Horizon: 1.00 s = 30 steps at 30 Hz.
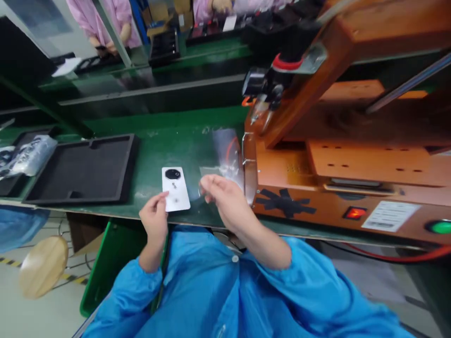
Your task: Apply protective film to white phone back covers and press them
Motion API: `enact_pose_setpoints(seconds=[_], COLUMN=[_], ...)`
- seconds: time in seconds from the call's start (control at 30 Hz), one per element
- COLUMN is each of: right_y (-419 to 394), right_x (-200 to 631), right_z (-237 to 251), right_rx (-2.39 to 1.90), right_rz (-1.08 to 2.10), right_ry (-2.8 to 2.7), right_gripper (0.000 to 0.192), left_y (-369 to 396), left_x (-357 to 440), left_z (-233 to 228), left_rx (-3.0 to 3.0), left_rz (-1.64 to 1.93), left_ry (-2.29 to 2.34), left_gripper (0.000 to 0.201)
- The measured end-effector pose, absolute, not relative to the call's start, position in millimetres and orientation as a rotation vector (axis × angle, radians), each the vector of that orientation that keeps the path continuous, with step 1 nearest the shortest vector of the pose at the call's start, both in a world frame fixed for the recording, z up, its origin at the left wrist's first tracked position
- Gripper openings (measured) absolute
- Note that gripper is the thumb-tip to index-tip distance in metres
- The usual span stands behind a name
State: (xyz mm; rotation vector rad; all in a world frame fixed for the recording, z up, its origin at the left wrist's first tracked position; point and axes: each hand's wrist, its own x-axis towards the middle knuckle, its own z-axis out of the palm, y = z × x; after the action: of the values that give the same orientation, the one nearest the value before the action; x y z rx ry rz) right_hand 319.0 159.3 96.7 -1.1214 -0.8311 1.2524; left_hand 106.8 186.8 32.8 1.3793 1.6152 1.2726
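Your left hand (155,219) has its fingertips closed lightly on the lower left corner of the white panel (175,188), thumb and forefinger pinching its near edge. The panel lies flat on the green bench (155,150), close to the bench's near edge, just ahead of your body. Its long axis runs away from you and leans slightly to the left at the far end; the round black lens window (172,174) sits at that far end, so the panel points away from you, with the plain white end nearest your hand. Your right hand (225,199) is just to the right of the panel, fingers curled and pinched together on a clear plastic film (225,155) that is hard to make out against the bench; I cannot tell exactly where its edges run. Beyond the film, to your right, stands the orange machine (352,159) with its nozzle head (268,89) hanging above the bench, a lit red switch (354,212) and a green button (440,227) on its front. To the left of the panel, well apart from it, lies a black foam tray (84,169). Your blue sleeves (218,291) fill the bottom of the view, and a person in a pink coat (102,23) stands at the far side.
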Motion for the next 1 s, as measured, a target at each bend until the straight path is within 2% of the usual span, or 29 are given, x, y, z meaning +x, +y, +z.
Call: enact_pose_setpoints(seconds=[0.07,0.13,0.2,0.37,0.53,0.63,0.8,0.93,1.0], right_y=[181.8,196.8,203.0,199.2,197.8,202.0,210.6,212.4,211.8], right_x=[318.9,317.9,317.2,320.6,318.9,313.1,308.8,308.6,307.7], right_z=[87.5,75.3,65.6,58.5,55.9,48.7,33.7,27.0,25.3], right_rx=[-1.143,-1.203,-1.247,-1.342,-1.525,-1.560,-1.560,-1.581,-1.599], right_rz=[1.398,1.411,1.397,1.313,1.046,0.901,0.913,0.936,0.917], right_ry=[-0.704,-0.653,-0.657,-0.821,-1.269,-1.420,-1.495,-1.488,-1.492], right_gripper=[0.042,0.046,0.044,0.033,0.014,0.012,0.015,0.014,0.014], left_y=[148.7,125.3,111.8,99.8,110.9,118.5,122.7,124.2,124.4], left_x=[112.7,118.8,122.4,120.5,115.0,113.4,112.1,112.8,113.8], left_z=[18.0,11.4,10.3,9.8,-8.5,-28.0,-51.4,-55.8,-56.6], left_rx=[1.372,1.487,1.707,2.180,2.571,2.675,2.731,2.722,2.709], left_rz=[1.273,1.209,1.083,0.876,1.046,1.039,1.102,1.160,1.180], left_ry=[1.619,1.546,1.398,1.140,1.305,1.316,1.310,1.304,1.314], left_gripper=[0.029,0.027,0.028,0.050,0.048,0.055,0.056,0.075,0.077])
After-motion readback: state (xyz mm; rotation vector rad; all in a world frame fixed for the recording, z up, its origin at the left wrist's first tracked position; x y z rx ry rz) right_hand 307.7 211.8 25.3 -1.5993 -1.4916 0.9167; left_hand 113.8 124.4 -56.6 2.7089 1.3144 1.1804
